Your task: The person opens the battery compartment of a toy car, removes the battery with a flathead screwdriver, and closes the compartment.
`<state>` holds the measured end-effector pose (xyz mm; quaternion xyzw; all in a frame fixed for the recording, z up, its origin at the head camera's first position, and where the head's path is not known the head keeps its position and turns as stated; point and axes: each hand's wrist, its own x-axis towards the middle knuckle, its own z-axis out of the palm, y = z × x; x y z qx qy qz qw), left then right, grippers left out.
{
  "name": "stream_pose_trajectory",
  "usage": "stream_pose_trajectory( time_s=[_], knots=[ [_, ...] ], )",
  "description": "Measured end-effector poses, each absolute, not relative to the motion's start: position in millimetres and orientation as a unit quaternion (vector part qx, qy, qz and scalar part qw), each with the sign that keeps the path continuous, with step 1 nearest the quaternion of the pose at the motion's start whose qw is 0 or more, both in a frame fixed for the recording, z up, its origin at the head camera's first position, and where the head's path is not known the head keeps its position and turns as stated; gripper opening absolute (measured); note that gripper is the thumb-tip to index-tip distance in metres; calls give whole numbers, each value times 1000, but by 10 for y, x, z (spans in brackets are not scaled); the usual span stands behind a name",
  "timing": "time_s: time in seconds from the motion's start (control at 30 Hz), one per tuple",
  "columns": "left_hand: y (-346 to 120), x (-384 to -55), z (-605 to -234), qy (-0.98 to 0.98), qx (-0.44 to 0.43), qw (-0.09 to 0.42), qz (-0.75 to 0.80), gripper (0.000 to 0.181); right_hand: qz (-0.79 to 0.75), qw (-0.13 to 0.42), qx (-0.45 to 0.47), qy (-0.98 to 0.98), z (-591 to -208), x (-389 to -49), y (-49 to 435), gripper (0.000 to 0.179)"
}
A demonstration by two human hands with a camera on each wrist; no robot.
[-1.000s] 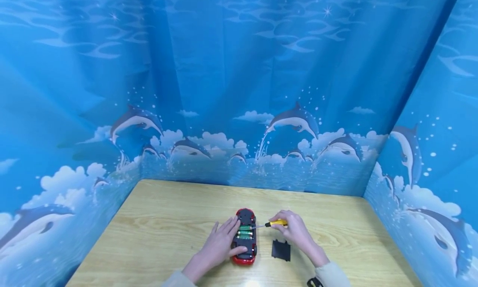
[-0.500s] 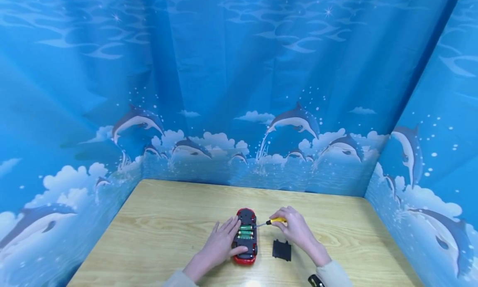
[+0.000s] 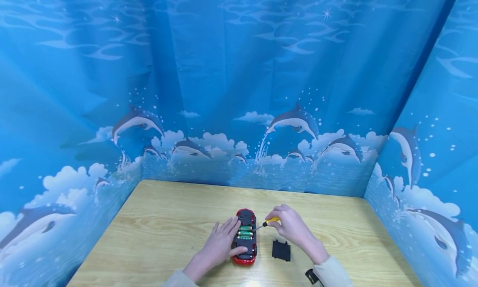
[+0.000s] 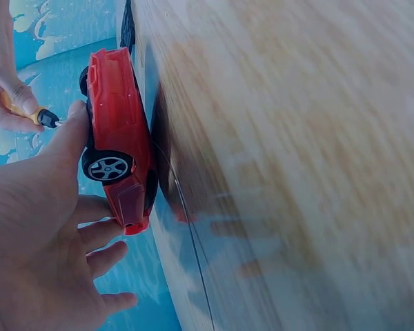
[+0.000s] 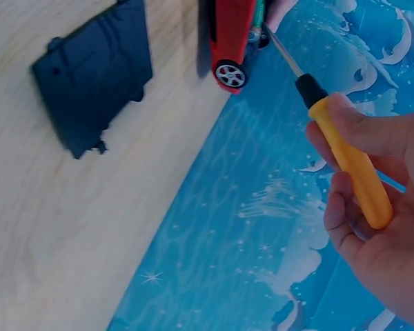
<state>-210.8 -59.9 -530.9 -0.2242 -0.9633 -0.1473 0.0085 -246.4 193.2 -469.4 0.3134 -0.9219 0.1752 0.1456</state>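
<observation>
With the left hand (image 3: 220,241) laid on the car (image 3: 245,261), fingers apart, the right hand (image 3: 293,226), clamped on the screwdriver (image 5: 355,165), should lever the batteries (image 3: 245,233) gently near their ends.

Red car (image 5: 231,38) partly beyond right wrist view's top edge

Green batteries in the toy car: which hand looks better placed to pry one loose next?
Probably the right hand: it grips the yellow-handled screwdriver, which points at the batteries, while the left hand rests on the toy car.
</observation>
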Motion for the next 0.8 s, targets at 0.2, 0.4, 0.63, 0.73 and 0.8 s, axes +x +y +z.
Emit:
stream_pose_trajectory(
  time_s=[0.2, 0.4, 0.63, 0.73, 0.8],
  knots=[
    [-603, -2116, -5320, -963, -226, 7, -146, 90, 148, 121, 318, -929, -4591, -2450, 1860, 13],
    [-602, -2124, -5320, -963, -226, 7, -149, 91, 127, 101, 321, -933, -4536, -2455, 1788, 11],
    [-608, -2116, -5325, -962, -230, 11, -146, 90, 94, 93, 338, -932, -4488, -2472, 1692, 10],
    [-609, -2110, -5323, -962, -230, 13, -143, 90, 81, 93, 343, -931, -4471, -2473, 1652, 10],
    [-608, -2108, -5323, -963, -230, 14, -140, 90, 74, 96, 347, -930, -4463, -2472, 1628, 9]
  ],
)
